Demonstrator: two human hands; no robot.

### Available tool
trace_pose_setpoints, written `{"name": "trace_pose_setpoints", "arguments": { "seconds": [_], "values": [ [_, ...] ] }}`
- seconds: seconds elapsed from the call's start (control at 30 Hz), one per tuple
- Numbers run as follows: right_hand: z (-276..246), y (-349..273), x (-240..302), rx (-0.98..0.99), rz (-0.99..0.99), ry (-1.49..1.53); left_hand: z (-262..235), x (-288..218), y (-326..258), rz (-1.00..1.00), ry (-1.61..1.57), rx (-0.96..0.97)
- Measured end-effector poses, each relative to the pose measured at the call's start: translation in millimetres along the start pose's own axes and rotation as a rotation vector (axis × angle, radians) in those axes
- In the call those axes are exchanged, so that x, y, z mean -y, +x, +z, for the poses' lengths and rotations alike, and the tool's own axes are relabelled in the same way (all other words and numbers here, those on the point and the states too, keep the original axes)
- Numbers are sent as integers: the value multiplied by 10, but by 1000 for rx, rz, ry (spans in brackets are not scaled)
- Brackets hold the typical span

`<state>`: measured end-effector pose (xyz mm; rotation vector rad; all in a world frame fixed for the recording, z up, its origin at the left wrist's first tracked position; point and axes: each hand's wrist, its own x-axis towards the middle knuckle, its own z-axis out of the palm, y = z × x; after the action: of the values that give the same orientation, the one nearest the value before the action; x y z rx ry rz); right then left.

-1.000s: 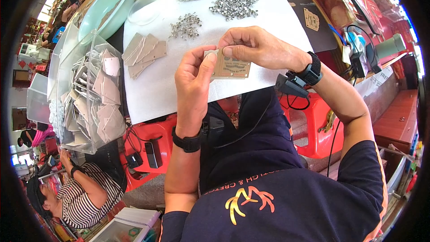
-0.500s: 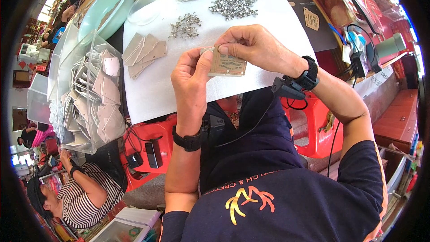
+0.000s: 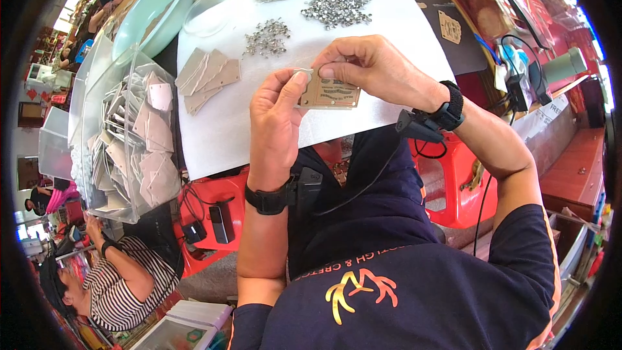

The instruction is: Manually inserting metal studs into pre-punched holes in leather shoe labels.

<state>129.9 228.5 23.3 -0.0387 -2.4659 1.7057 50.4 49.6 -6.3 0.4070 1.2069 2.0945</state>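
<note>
We find left hand (image 3: 275, 113) and right hand (image 3: 369, 68) pinching brown card (image 3: 330, 94), frame centre. Metal fastener pile (image 3: 267, 35), loose cards (image 3: 207, 74) upper left: we judge these unprocessed.

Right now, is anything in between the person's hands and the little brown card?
No. Both the left hand and the right hand already pinch the small brown rectangular card directly, above the white table sheet. Nothing visible sits between fingers and card.

I am seeing my left hand (image 3: 278, 116) and right hand (image 3: 369, 68) pinching a small brown card (image 3: 330, 94) between them over the white table (image 3: 259, 129). Metal bits (image 3: 265, 35) and spare cards (image 3: 207, 74) are lying beyond, beside a clear bin (image 3: 116, 181).
</note>
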Motion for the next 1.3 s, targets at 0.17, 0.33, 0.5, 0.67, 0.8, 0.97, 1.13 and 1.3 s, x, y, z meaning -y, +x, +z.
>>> {"name": "trace_pose_setpoints", "arguments": {
  "seconds": [0.17, 0.33, 0.5, 0.67, 0.8, 0.97, 1.13, 1.3],
  "values": [
    [-17, 1, 16, 20, -15, 10, -45, 16, 24, -59, -116, 82],
    [-15, -11, 76, -1, -21, 11, -18, 2, 19, -40, -122, 102],
    [-2, -5, 82, -32, -28, -8, 24, 19, 11, -13, -2, 73],
    [22, -2, 53, -107, -214, -191, 20, 26, -11, 11, -11, 37],
    [47, -7, 82, -86, -84, 6, -5, -7, -2, 54, -60, 20],
    [24, -11, 95, -56, 9, 11, 1, -24, 0, 88, -80, -5],
    [26, 2, 63, -46, -20, 65, -36, -6, 5, 85, -124, 29],
    [16, 14, 32, -36, -14, 131, -36, 0, 11, 88, -154, 23]
  ]
}}
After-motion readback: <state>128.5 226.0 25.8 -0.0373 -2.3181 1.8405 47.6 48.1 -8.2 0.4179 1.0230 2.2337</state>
